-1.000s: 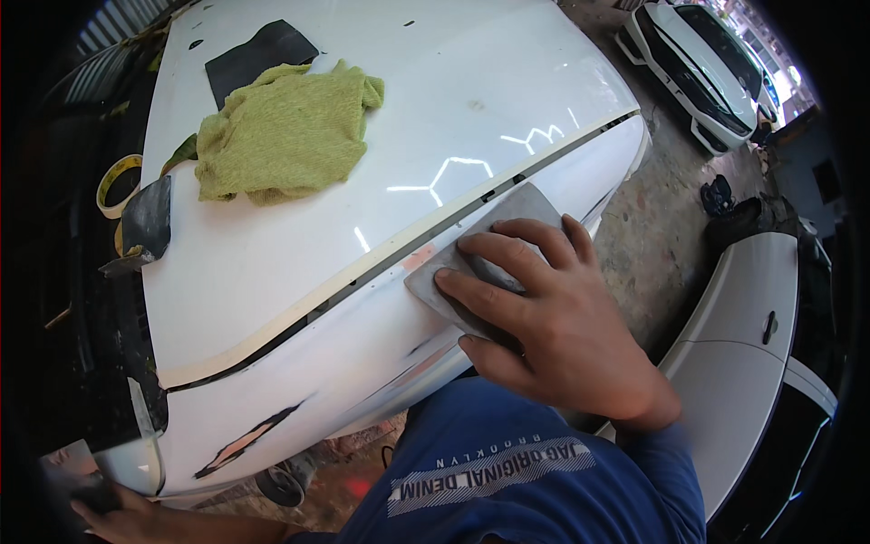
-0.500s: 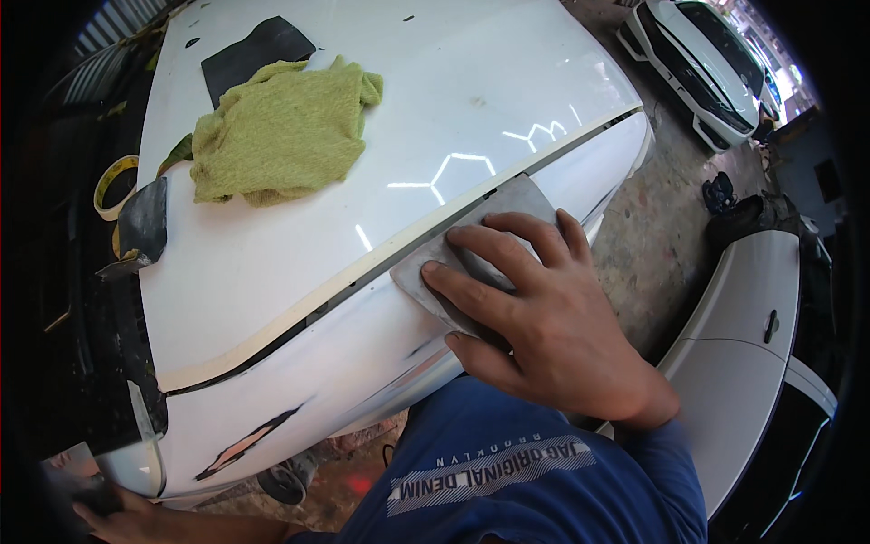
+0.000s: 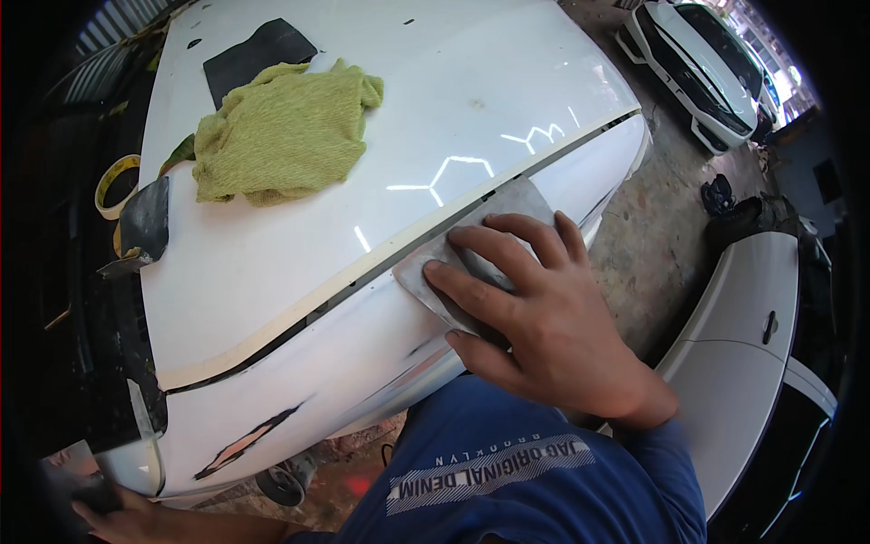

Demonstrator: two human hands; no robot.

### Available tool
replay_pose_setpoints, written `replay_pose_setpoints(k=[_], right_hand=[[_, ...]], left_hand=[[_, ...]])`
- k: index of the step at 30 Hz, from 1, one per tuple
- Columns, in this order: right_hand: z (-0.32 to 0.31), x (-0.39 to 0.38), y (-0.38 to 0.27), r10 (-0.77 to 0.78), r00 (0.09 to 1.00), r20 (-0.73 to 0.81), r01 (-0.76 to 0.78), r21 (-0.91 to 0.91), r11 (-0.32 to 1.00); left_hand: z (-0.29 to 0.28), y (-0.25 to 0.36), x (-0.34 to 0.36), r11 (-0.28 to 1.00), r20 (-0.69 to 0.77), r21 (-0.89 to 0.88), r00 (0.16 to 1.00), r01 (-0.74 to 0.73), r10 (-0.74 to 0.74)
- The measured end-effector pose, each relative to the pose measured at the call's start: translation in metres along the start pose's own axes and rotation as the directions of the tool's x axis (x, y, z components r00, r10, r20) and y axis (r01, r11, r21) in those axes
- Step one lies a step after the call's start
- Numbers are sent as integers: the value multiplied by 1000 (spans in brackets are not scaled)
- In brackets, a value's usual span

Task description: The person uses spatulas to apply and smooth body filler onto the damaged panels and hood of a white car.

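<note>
Right hand (image 3: 557,322) clamped over grey pad (image 3: 517,204) on white fender (image 3: 353,340). Partway, seemingly: mostly pale; dark-edged patch (image 3: 249,442) remains untreated. Left hand (image 3: 127,517) blurred, grip unclear.

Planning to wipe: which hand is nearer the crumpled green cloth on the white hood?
Right. The right hand, on the flat grey pad, is below and right of the cloth; the left hand is farther, at the picture's lower left.

Looking down now at the blue shirt (image 3: 480,403), and seeing blocky capitals set in a pale striped band (image 3: 489,478) across the front, upside down from here. Just above, catching a smaller line (image 3: 485,445) of pale, widely spaced capitals on the same cloth.
</note>
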State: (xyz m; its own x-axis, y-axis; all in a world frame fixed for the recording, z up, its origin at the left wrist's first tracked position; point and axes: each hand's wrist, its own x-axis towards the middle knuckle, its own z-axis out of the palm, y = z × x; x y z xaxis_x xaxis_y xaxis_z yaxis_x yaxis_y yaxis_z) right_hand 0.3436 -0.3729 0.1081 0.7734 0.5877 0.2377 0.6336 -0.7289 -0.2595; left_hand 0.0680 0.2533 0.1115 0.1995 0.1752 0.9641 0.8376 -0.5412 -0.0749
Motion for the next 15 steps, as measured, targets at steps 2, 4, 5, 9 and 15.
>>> replay_pose_setpoints(k=[2,4,5,9,15], right_hand=[[0,-3,-1,5,1000,19,-5,-9,1000],[-3,-7,-1,11,999,51,-10,-12,1000],[-5,-8,-1,3,999,45,-3,8,1000],[-9,-1,3,-7,1000,2,6,36,999],[-6,-5,2,2,998,59,-1,-24,1000]], left_hand=[[0,1,1,1000,-2,3,1000,2,-2],[-1,0,-1,1000,2,7,1000,1,-1],[-1,0,0,1000,4,11,1000,1,-1],[-3,-1,-1,1000,4,19,1000,1,-1],[-3,1,0,1000,7,23,1000,0,-1]])
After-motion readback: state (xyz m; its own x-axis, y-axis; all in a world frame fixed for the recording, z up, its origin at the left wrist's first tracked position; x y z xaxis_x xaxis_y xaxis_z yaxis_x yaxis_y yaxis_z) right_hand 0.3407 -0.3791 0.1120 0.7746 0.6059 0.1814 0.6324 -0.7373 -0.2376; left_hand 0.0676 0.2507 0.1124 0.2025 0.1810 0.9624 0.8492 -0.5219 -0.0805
